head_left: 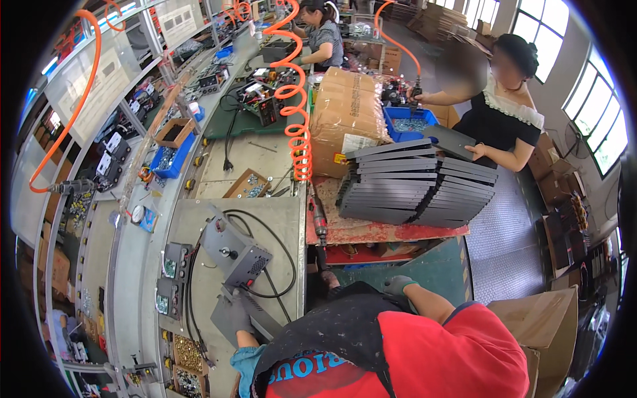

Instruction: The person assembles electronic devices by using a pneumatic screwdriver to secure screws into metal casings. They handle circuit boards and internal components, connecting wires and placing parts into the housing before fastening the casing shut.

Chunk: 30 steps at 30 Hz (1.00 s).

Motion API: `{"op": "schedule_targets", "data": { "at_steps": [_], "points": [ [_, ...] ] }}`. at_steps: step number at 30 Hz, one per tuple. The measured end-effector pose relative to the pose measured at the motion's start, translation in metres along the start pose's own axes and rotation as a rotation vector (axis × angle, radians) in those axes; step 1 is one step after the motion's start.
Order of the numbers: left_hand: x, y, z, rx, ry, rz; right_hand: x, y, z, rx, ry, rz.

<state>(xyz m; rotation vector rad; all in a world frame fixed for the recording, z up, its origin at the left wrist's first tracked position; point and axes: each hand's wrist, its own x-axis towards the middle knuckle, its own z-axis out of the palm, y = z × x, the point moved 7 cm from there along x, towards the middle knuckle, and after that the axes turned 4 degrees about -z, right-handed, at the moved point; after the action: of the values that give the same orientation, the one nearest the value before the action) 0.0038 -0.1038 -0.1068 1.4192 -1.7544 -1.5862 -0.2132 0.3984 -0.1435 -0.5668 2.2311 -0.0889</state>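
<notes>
My left hand (237, 316), in a grey glove, is closed on a bent grey metal cover (262, 317) on the bench at my left front. Just beyond it stands a grey metal housing (232, 251) with a black knob and a vented side. A black cable (292, 268) loops around the housing. My right hand (398, 285), also gloved in grey, hangs to the right in front of my body, away from the bench. Its fingers look curled together, and nothing shows in them.
Stacked grey metal panels (398, 189) fill a red table beside a power screwdriver (319, 222) hanging on an orange coiled hose (302, 142). Behind is a wrapped carton (345, 106). A co-worker (511, 113) holds a panel and a tool over a blue screw bin (411, 123). Circuit units (174, 268) lie left.
</notes>
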Motion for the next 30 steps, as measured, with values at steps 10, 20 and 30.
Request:
{"op": "schedule_targets", "data": {
  "at_steps": [10,20,30],
  "points": [
    [-0.021,0.038,0.009,0.13,0.042,0.001,0.024,0.012,0.028,0.054,-0.008,-0.011],
    [-0.032,0.065,-0.013,0.974,0.283,-0.086,0.066,0.049,0.113,0.326,-0.046,0.084],
    [-0.036,0.081,0.016,0.797,0.31,0.03,-0.018,0.101,-0.01,0.519,0.212,0.001]
  ]
}}
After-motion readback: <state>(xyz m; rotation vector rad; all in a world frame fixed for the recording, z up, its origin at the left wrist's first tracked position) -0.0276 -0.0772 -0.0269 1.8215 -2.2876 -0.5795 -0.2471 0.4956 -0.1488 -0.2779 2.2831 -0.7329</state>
